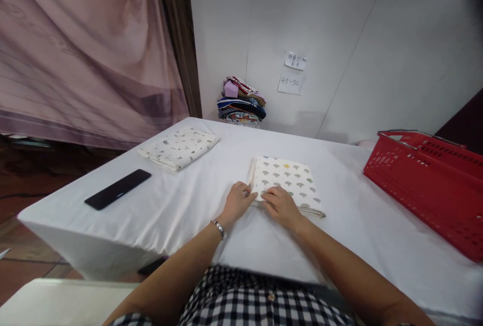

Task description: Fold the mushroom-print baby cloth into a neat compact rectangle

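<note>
A folded white cloth with grey mushroom prints lies on the white-covered table in front of me. At its near left corner is my left hand, fingers curled together on the cloth's edge. Just to the right, my right hand rests on the near edge, its fingers bent and pressed to the fabric. The two hands are close but apart. Farther left lies a second folded white cloth with small dark prints, touched by neither hand.
A black flat object lies on the table's left part. A red plastic basket stands at the right. Beyond the far edge is a stack of folded fabrics against the wall. A pink curtain hangs at the left.
</note>
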A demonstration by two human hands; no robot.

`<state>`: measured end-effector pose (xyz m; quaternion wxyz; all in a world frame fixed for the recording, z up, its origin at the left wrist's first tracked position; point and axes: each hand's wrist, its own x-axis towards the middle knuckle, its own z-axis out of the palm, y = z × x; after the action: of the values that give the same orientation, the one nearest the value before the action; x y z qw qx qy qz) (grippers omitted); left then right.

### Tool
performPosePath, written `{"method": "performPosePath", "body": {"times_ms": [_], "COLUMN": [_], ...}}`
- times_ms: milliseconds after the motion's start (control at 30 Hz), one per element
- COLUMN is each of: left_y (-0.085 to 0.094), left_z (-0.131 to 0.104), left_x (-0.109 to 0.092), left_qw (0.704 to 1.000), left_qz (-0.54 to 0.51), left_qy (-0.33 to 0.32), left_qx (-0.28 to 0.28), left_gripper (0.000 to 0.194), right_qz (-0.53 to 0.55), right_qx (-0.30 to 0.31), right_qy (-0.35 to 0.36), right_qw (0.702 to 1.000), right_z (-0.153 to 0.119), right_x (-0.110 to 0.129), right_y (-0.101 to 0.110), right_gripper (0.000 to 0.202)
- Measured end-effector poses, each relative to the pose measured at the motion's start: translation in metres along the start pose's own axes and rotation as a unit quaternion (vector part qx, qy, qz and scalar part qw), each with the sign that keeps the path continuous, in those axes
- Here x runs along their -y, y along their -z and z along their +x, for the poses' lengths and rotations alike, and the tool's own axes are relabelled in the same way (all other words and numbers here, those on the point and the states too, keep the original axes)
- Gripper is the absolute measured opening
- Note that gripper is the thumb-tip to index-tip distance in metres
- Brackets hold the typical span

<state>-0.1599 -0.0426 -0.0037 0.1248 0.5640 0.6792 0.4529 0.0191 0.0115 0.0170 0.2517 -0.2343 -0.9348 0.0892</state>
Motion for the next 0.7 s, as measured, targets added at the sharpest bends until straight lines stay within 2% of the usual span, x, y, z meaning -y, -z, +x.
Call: {"method": "performPosePath", "body": {"times_ms": [167,267,433,567,700], "left_y": [-0.001,0.002,0.003,-0.002,-0.005], "left_z": [0.001,0.003,0.019,0.027,0.022], "left_x": [-0.001,-0.002,-0.004,-0.006,-0.006], "left_qw": [0.999,0.998,0.998,0.998,0.998], "left_qz": [-0.032,-0.038,-0.024,-0.016,-0.036], "left_qy": [0.012,0.024,0.013,-0.020,-0.042], "left_qx": [0.024,0.040,0.049,0.053,0.029], "left_gripper": [0.014,0.018,0.018,0.019,0.015], "right_qz": [0.069,0.058,0.009,0.028,0.091], "right_qx": [-0.001,-0.011,0.066,0.068,0.029], "right_qy": [-0.052,-0.089,-0.045,-0.058,-0.069], "right_qw": [0.996,0.994,0.997,0.996,0.993], "right_z": [0.006,0.008,0.003,0.004,0.013], "right_x": [-0.009,-0.019,-0.021,-0.018,-0.017], "right_y": [0.016,0.023,0.017,0.016,0.018], "right_gripper": [0.022,0.025,0.032,0.032,0.031]}}
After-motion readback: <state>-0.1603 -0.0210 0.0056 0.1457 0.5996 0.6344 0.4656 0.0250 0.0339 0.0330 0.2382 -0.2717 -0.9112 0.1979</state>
